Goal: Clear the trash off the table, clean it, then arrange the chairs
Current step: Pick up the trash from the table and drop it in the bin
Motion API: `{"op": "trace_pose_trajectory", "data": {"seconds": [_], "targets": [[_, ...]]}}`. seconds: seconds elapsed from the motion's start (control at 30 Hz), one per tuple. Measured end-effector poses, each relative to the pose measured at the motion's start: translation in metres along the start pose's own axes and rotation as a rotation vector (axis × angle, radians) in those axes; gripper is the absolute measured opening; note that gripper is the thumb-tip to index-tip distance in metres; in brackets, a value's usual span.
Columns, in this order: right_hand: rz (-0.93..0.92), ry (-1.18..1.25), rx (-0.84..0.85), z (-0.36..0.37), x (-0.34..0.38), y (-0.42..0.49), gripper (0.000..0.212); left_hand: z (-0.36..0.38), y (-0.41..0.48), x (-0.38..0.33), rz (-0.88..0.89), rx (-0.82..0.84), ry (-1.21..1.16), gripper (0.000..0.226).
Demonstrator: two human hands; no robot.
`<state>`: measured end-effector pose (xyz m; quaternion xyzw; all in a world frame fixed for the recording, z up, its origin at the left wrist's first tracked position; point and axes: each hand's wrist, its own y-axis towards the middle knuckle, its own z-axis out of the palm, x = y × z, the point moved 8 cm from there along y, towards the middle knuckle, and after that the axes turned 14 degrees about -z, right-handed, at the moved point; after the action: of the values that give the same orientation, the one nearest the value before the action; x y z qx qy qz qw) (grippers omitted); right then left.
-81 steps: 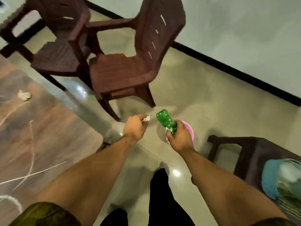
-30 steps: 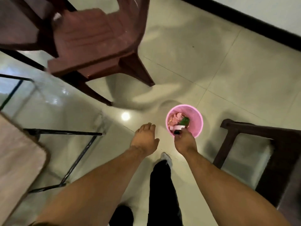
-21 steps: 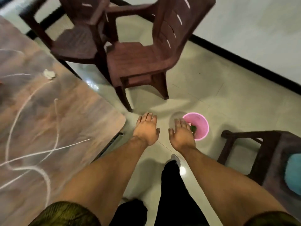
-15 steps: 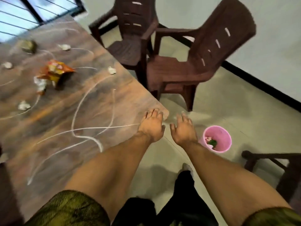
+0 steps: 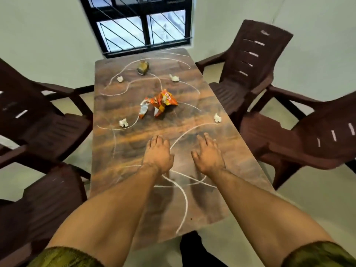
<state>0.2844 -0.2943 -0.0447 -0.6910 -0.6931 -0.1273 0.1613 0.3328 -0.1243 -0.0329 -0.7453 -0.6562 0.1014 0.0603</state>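
Observation:
A wooden table point(image 5: 221, 166) marked with white chalk lines stretches away from me. An orange snack wrapper point(image 5: 159, 104) lies crumpled at its middle. Several white paper balls lie around it, one at the left point(image 5: 123, 122) and one at the right edge point(image 5: 217, 117). A brown crushed wrapper point(image 5: 143, 67) sits at the far end. My left hand point(image 5: 158, 156) and my right hand point(image 5: 208, 155) hover over the near half of the table, fingers straight, holding nothing.
Brown plastic chairs stand around the table: two on the right point(image 5: 248, 74) point(image 5: 300, 139), two on the left point(image 5: 38, 120) point(image 5: 38, 205). A barred window point(image 5: 140, 24) is in the far wall.
I dropped the green wrapper and paper scrap into the pink bin on the floor, then turned back to the table. Both hands, empty, have moved out over the tabletop.

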Motion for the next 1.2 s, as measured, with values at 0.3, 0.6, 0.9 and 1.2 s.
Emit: {"op": "trace_pose_trajectory", "data": {"seconds": [0.3,0.6,0.9,1.2], "targets": [[0.079,-0.078,0.073,0.003,-0.086,0.126,0.06,-0.009,0.146,-0.02,-0.054,-0.016,0.014,0.076],[0.318,-0.136,0.129,0.021,-0.185,0.218,0.045,-0.025,0.301,-0.006,-0.366,-0.117,0.032,0.106],[0.193,-0.085,0.101,0.03,-0.162,0.234,0.043,-0.007,0.314,-0.019,-0.332,-0.117,0.019,0.039],[0.096,0.002,0.039,0.005,-0.129,0.203,0.043,-0.029,0.254,-0.046,-0.145,-0.17,0.001,0.03]]}}
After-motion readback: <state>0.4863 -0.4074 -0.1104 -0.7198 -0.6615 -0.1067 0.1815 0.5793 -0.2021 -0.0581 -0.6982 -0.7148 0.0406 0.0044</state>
